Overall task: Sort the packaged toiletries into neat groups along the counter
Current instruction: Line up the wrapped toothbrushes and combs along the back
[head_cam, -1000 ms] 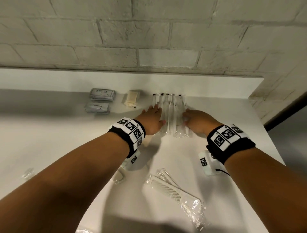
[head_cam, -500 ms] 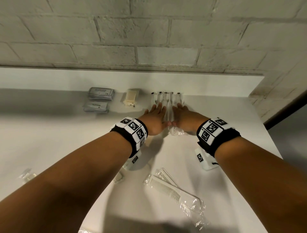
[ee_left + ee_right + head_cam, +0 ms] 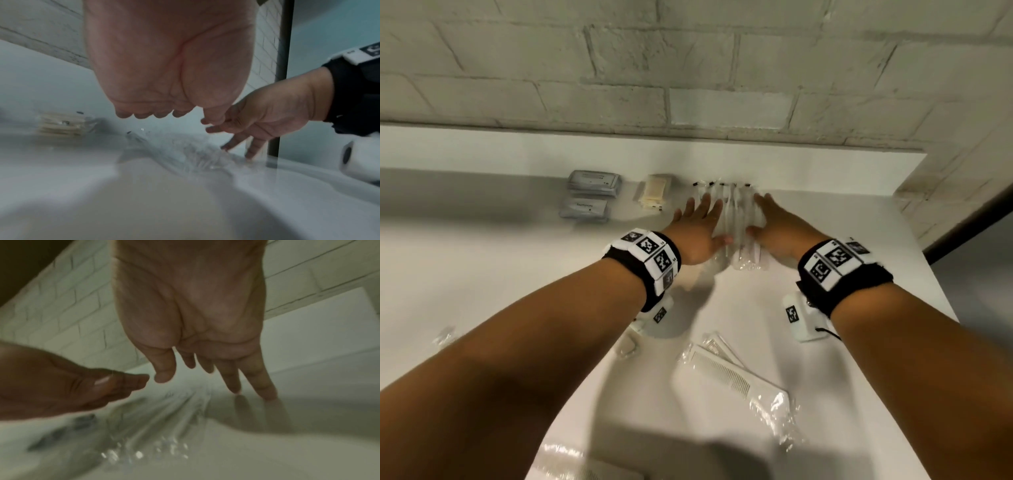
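Observation:
Several clear-wrapped toothbrushes (image 3: 734, 219) lie side by side at the back of the white counter (image 3: 482, 260). My left hand (image 3: 697, 226) lies flat with straight fingers along the row's left side. My right hand (image 3: 779, 226) lies flat along its right side, fingers straight, tips on the counter in the left wrist view (image 3: 249, 155). Neither hand grips anything. The wrappers (image 3: 164, 415) show blurred below both hands in the right wrist view. Left of the row sit a cream packet stack (image 3: 654, 193) and grey sachets (image 3: 589, 198).
A wrapped white comb (image 3: 736, 380) lies near the front, with another clear packet (image 3: 717, 346) beside it. Small clear packets lie at the far left (image 3: 443, 337) and under my left wrist (image 3: 628, 347). The brick wall (image 3: 688, 68) backs the counter, whose right edge (image 3: 935, 274) is close.
Both hands came together against the toothbrush row and slid forward along it. The row is narrower than a second ago.

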### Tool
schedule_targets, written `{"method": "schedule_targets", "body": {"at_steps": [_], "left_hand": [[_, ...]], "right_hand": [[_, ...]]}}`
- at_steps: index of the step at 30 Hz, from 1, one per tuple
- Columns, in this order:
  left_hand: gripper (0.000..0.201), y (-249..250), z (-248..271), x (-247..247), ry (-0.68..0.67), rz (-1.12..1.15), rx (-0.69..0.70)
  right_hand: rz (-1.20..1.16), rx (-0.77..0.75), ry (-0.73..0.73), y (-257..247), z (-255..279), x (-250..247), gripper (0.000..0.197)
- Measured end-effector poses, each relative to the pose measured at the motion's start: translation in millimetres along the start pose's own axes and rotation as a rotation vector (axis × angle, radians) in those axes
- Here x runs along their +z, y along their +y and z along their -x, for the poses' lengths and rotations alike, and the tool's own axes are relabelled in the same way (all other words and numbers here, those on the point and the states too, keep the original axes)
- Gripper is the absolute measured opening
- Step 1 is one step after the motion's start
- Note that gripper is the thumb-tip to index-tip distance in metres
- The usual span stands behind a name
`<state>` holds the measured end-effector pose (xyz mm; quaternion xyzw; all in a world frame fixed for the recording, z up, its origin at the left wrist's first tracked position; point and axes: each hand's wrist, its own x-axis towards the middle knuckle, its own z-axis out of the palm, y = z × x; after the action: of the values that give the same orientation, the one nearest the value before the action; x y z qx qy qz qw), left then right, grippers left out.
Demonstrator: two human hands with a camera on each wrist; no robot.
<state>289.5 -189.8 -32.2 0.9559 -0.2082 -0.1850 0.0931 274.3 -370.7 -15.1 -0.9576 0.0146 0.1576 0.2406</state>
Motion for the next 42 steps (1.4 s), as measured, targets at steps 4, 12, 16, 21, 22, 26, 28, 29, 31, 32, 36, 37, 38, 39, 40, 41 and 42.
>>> {"method": "schedule_targets", "body": {"at_steps": [4,12,16,21,22,26,28,29,31,32,36,37,38,39,40,41,42], "left_hand": [[0.072,-10.3,35.5,-15.8,0.056,0.012,0.010],[0.057,-54.1,144.5,-9.9,-0.197,-0.172,-0.110],[0.059,-62.3,171.3,9.6,-0.230,-0.236,-0.117],[0.036,-59.5,179.7,21.9,-0.154,-0.297,-0.148],[0.032,-59.5,182.1,22.2,-0.142,-0.282,-0.161],[0.048,-64.5,193.4,29.8,-0.084,-0.147,-0.198],[0.052,-66.6,199.0,34.8,-0.065,-0.130,-0.217],[0.052,-66.2,200.7,37.6,-0.054,-0.129,-0.222],[0.054,-67.0,208.5,40.2,-0.020,-0.111,-0.229],[0.054,-67.7,211.5,41.8,-0.012,-0.089,-0.229],[0.054,-81.2,225.8,47.3,-0.036,0.008,-0.204],[0.054,-83.6,228.4,47.1,-0.045,0.018,-0.199],[0.055,-87.2,231.0,47.0,-0.058,0.033,-0.194],[0.055,-86.7,232.2,45.7,-0.075,0.039,-0.185],[0.054,-87.3,233.8,45.1,-0.088,0.027,-0.171],[0.053,-84.7,234.9,43.5,-0.102,0.004,-0.151],[0.051,-82.7,235.4,42.7,-0.111,-0.018,-0.123]], "right_hand": [[0.049,0.104,-0.022,6.4,37.5,-5.4,0.071],[0.251,0.063,-0.295,-21.8,141.1,29.2,0.067],[0.479,0.024,-0.253,-44.9,172.3,66.1,0.066],[0.539,-0.005,-0.164,-57.2,176.8,91.5,0.051],[0.542,-0.013,-0.172,-58.1,176.0,91.9,0.047],[0.573,-0.039,-0.103,-60.8,178.4,97.2,0.032],[0.555,-0.074,-0.016,-69.6,184.5,99.2,0.020],[0.529,-0.095,0.009,-77.2,189.9,98.7,0.014],[0.455,-0.162,-0.059,-101.8,204.7,99.5,0.003],[0.423,-0.203,-0.146,-114.9,213.6,102.2,0.007],[0.549,-0.337,-0.388,-153.9,242.4,135.6,0.021],[0.569,-0.335,-0.363,-156.7,245.5,146.2,0.028],[0.559,-0.317,-0.333,-158.9,247.0,157.8,0.035],[0.533,-0.291,-0.302,-158.2,248.2,167.0,0.042],[0.519,-0.267,-0.273,-158.4,248.6,176.7,0.046],[0.531,-0.253,-0.244,-157.7,248.6,183.4,0.048],[0.559,-0.250,-0.219,-157.7,247.7,189.2,0.047]]}}
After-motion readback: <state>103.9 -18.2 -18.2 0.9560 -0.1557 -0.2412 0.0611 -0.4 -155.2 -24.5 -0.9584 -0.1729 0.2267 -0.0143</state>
